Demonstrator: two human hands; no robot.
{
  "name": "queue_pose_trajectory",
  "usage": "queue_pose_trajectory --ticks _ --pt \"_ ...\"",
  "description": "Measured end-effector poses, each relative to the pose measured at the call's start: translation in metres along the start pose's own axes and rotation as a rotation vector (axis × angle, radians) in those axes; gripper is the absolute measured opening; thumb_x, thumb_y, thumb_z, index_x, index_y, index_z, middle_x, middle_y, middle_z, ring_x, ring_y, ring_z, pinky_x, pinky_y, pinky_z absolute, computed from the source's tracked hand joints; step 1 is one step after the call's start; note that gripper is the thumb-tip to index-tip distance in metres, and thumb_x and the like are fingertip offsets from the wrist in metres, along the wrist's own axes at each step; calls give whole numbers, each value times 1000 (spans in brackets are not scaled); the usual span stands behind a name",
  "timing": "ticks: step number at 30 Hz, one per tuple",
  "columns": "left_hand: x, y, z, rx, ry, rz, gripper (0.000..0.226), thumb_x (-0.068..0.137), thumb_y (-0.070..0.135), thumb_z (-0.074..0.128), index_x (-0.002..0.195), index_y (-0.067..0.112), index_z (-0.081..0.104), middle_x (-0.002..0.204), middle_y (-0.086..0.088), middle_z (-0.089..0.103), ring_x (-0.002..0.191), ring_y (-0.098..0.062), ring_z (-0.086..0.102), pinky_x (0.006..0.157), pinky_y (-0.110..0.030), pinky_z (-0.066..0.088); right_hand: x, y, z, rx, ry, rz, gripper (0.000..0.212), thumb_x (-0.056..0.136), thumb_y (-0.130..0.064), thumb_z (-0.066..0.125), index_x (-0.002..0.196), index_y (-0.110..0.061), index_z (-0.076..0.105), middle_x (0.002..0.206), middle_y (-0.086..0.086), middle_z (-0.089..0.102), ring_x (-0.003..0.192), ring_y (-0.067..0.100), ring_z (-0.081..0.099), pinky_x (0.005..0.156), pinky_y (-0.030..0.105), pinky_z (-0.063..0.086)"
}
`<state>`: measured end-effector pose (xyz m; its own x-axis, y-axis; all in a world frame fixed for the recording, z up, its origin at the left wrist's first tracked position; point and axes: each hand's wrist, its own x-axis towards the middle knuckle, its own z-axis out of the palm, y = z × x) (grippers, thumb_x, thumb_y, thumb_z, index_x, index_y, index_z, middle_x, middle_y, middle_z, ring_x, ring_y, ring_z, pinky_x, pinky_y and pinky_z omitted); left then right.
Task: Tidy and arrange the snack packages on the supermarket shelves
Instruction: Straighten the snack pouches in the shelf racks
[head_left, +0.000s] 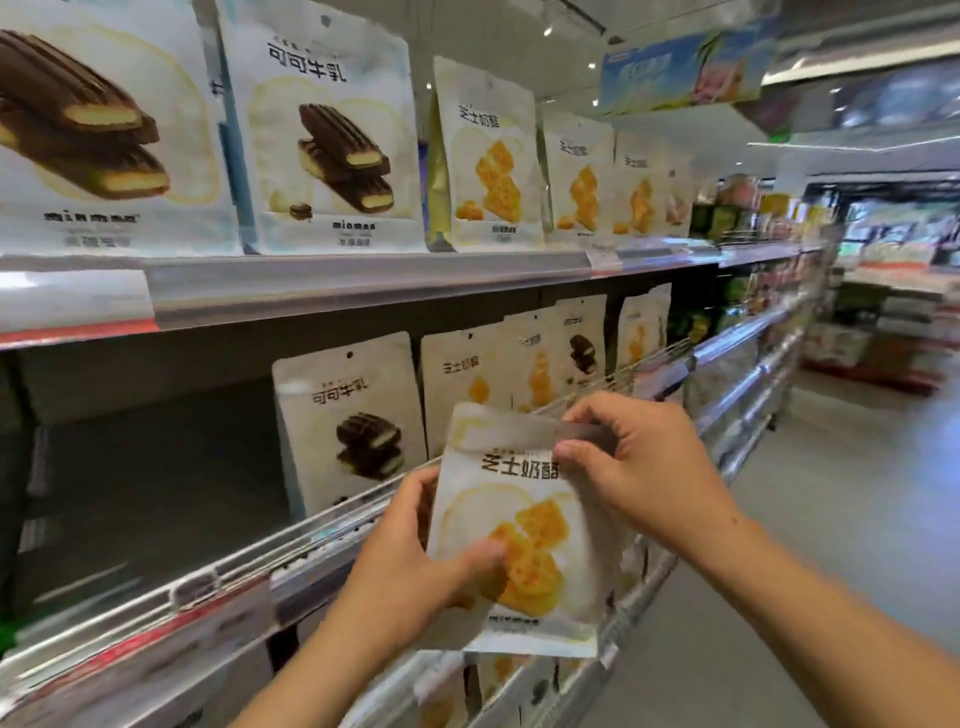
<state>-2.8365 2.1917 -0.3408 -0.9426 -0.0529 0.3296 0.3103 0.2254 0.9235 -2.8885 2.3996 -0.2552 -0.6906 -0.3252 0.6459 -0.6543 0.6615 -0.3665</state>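
I hold a white cheese-snack package (524, 525) with yellow pieces printed on it, upright in front of the middle shelf rail (322, 519). My left hand (410, 566) grips its left edge, thumb pressed on the front. My right hand (628, 457) pinches its top right corner. Behind it on the middle shelf stand a chocolate-biscuit package (353, 421) and several cheese packages (462, 379). The top shelf carries two chocolate packages (322, 135) and a row of cheese packages (488, 156).
Left of the chocolate package, the middle shelf shows a dark gap (140, 467). Price-tag strips (197, 618) run along the shelf fronts. More goods fill the shelves further right (748, 291). The aisle floor (857, 545) stretches to my right, with another display (893, 322) beyond.
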Motion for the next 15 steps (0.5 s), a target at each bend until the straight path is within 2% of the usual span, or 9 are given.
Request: queue_pose_trajectory --ticks 2,4,6,8,10,15 --pt "16 -10 28 33 -66 -22 64 61 33 91 109 54 54 108 24 68 96 -1 67 75 -31 58 -3 32 -10 -42 -1 34 8 79 -22 76 83 -23 69 75 -9 68 71 8 60 64 27 49" --pt "35 -16 57 106 -85 -2 65 60 35 90 112 50 55 111 27 66 100 3 65 83 -33 57 -4 67 -21 -80 -13 59 8 80 -26 75 83 -24 67 72 -12 64 69 8 57 61 27 46" --pt "55 -19 89 121 -104 -13 59 59 39 89 107 53 58 109 26 67 97 1 66 79 -35 59 -3 104 -34 -80 -35 75 7 82 -29 73 83 -28 65 73 -16 63 70 3 57 60 25 45" --pt "77 -19 122 110 -122 -44 56 55 46 87 103 54 59 107 18 71 94 -8 69 74 -40 60 0 141 -49 -59 -44 81 6 82 -30 72 83 -29 65 76 -17 65 73 -3 57 61 22 44" --pt "100 -21 155 114 -117 -48 56 53 49 86 103 50 60 105 14 72 94 -11 70 74 -44 60 3 178 -64 -56 -59 84 6 83 -31 71 86 -29 67 80 -16 67 75 -2 58 64 22 46" --pt "150 -21 226 164 -120 -51 52 64 35 88 107 44 60 103 20 71 90 -4 69 70 -37 61 15 258 -99 -51 -132 122 18 83 -32 72 99 -36 64 87 -26 60 81 -7 54 69 6 36"
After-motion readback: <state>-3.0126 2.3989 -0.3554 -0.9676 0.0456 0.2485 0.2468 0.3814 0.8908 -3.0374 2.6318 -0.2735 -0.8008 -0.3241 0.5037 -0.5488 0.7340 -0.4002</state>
